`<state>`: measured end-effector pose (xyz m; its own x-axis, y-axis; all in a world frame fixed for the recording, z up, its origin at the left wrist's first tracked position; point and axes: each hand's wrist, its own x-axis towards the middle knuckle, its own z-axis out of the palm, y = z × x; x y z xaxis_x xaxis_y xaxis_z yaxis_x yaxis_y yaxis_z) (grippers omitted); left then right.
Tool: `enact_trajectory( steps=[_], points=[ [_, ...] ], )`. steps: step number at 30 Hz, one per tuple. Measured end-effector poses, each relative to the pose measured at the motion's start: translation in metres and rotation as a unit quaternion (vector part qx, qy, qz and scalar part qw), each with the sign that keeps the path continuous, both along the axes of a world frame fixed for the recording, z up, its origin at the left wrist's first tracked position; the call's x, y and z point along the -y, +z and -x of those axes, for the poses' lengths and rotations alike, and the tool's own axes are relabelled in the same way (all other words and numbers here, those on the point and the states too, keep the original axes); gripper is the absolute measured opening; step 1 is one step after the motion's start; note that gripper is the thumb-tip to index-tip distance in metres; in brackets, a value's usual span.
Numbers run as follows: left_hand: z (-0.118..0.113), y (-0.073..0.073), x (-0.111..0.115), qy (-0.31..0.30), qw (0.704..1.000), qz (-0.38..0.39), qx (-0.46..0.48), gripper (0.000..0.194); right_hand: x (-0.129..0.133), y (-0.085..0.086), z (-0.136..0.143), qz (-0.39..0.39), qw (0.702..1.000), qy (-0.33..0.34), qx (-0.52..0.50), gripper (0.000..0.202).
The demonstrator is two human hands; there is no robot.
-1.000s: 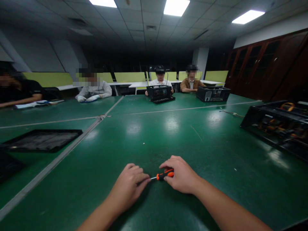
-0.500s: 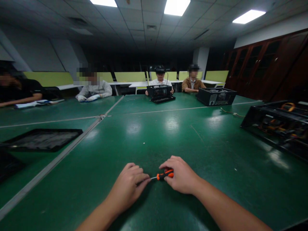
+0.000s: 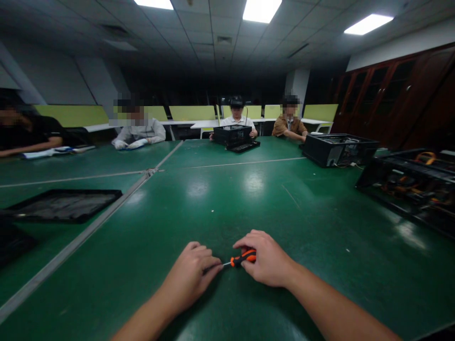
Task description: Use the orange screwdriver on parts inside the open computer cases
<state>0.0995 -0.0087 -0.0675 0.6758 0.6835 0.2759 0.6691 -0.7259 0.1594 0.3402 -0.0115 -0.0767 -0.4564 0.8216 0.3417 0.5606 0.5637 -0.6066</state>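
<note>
An orange and black screwdriver (image 3: 243, 257) lies level just above or on the green table (image 3: 199, 208), its metal shaft pointing left. My right hand (image 3: 265, 258) is closed round its handle, with the fingers over the top and the thumb below. My left hand (image 3: 199, 267) pinches the tip end of the shaft between thumb and fingers, which hide the tip. Between the two hands a short piece of bare shaft shows.
An open black computer case (image 3: 412, 184) stands at the right edge. Farther back are another case (image 3: 337, 150) and a third (image 3: 232, 136) held by a person. A flat black panel (image 3: 67, 206) lies at left. Several people sit across the table.
The case at the back right has shifted right, towards the near case, and the person behind it has an arm stretched out. The middle case has turned slightly. My hands have hardly moved.
</note>
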Motion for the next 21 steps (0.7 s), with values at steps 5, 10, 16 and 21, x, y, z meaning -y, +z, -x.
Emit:
enact_trajectory(
  steps=[5,10,16,21],
  points=[
    [-0.0012,0.0034,0.0017,-0.002,0.999,-0.03,0.018,0.019,0.0001,-0.0011,-0.0005,-0.001,1.0,-0.004,-0.015,0.035],
    [-0.0024,0.0055,0.0028,-0.006,0.998,-0.057,0.04,0.021,-0.0025,-0.0065,-0.0003,0.011,1.0,0.003,-0.001,0.035],
    [-0.002,0.0022,0.0001,-0.005,1.0,0.002,0.014,0.016,0.0023,0.002,-0.0007,-0.013,0.999,-0.006,-0.029,0.04],
    [-0.002,0.0023,0.0012,0.005,1.0,-0.025,0.013,0.017,-0.0007,-0.0015,-0.0012,0.026,0.999,0.003,0.022,0.034]
  ],
)
